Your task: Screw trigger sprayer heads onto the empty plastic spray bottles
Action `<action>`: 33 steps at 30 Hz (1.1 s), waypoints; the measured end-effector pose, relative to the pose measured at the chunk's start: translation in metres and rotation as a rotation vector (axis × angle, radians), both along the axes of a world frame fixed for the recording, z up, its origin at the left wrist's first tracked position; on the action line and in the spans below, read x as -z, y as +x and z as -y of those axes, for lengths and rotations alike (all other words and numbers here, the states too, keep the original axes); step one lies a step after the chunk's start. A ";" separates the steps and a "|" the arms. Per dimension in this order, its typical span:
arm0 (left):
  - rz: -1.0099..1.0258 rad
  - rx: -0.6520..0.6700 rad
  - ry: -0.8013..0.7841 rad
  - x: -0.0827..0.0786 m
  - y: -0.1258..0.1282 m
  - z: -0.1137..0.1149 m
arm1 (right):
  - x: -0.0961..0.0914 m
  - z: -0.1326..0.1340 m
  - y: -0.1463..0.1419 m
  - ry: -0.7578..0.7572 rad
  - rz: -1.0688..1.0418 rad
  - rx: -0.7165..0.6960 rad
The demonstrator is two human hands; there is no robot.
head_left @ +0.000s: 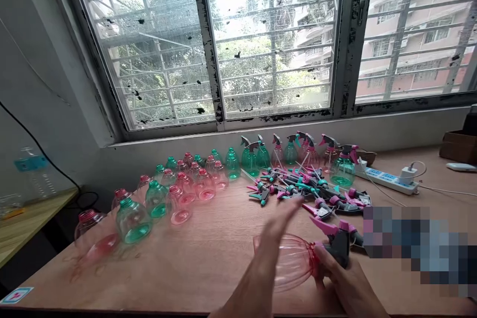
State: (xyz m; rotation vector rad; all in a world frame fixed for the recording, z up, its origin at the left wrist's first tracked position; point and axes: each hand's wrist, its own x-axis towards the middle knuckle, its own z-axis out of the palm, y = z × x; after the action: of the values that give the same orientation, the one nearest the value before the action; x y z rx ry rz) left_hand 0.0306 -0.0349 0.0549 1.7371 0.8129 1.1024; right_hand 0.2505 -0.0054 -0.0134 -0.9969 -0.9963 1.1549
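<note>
My right hand point(348, 278) is closed around the neck of a pink transparent spray bottle point(296, 263), just below its black and pink trigger head point(339, 243). The bottle is tipped on its side, its base toward the left. Across the base end, my left hand point(270, 243) is stretched out flat with its fingers extended, covering part of the bottle; whether it touches the plastic I cannot tell. Beyond the hands lies a heap of loose trigger sprayers point(305, 184) in black, pink and green.
Several open pink and green bottles point(156, 198) stand at the left. Bottles fitted with sprayers point(251, 159) line the windowsill side. A power strip point(387, 179) with cables lies at the right, near a brown box point(458, 146). A blurred patch hides the right front.
</note>
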 end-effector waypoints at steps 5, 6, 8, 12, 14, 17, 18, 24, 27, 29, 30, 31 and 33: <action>-0.035 -0.239 -0.088 0.012 0.005 -0.022 | -0.002 0.001 0.001 0.050 -0.087 -0.031; -0.024 -0.218 -0.141 0.016 0.006 -0.023 | -0.002 0.000 0.001 0.053 -0.074 -0.033; 0.017 -0.099 -0.190 0.021 0.007 -0.026 | -0.001 -0.001 0.002 0.066 -0.043 -0.027; 0.117 -0.030 -0.205 0.031 0.004 -0.033 | 0.000 -0.004 0.003 0.046 -0.082 -0.008; 0.166 -0.049 -0.244 0.038 0.001 -0.033 | 0.001 -0.006 0.003 0.015 -0.105 -0.004; 0.196 -0.027 -0.268 0.048 -0.003 -0.032 | 0.004 -0.008 0.004 -0.032 -0.115 0.013; 0.203 -0.009 -0.266 0.052 -0.004 -0.031 | 0.005 -0.009 0.004 -0.049 -0.123 0.017; 0.269 0.005 -0.156 0.068 -0.003 -0.030 | 0.006 -0.008 0.003 -0.032 -0.120 -0.031; 0.276 -0.008 -0.221 0.067 -0.004 -0.028 | 0.004 -0.005 0.004 -0.007 -0.097 -0.060; 0.252 -0.042 -0.260 0.061 -0.005 -0.028 | 0.004 -0.004 0.004 0.012 -0.073 -0.061; 0.237 -0.057 -0.266 0.058 -0.005 -0.028 | 0.004 -0.003 0.004 0.025 -0.061 -0.055; 0.224 -0.069 -0.263 0.054 -0.006 -0.028 | 0.004 -0.003 0.004 0.037 -0.045 -0.052; 0.219 -0.090 -0.256 0.048 -0.005 -0.030 | 0.005 -0.002 0.003 0.056 -0.022 -0.043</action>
State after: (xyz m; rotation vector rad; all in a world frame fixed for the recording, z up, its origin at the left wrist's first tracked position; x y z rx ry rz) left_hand 0.0252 -0.0048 0.0072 1.3533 0.8601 1.1701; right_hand 0.2539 -0.0035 -0.0184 -0.9205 -1.0317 1.1641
